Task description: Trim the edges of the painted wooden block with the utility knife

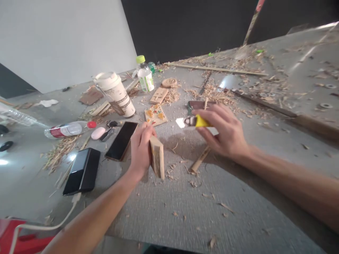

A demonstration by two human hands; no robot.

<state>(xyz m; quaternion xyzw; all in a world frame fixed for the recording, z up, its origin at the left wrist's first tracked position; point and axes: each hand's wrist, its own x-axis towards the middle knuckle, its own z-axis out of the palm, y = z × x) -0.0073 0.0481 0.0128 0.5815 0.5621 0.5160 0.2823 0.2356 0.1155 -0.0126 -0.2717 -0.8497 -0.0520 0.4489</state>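
Nearest me, curled shavings (212,242) lie on the grey table (164,218), and a pale cable (59,225) runs up to a black device (82,173) on my left. A little farther in, my left hand (141,150) is closed on a wooden block (158,158), its narrow side turned towards me. Just beside that hand lies a dark phone (122,141). My right hand (225,130), well apart from the left, grips a yellow-handled tool (202,121) between thumb and fingers; its far end is too blurred to make out. Below it is a thin wooden stick (200,160). I judge this a moment of holding and positioning — the tool is clear of the block. Any move from this pose calls for a firm left grip and fingers kept away from the tool's end. Beyond my hands sit a square wooden piece (156,115) with orange decoration, a slotted one (159,95) and a round one (169,83). Off to the left stand a lidded cup (116,95) and a green-capped bottle (145,78) — farther right, a long wooden strip (217,69) lies among scraps.
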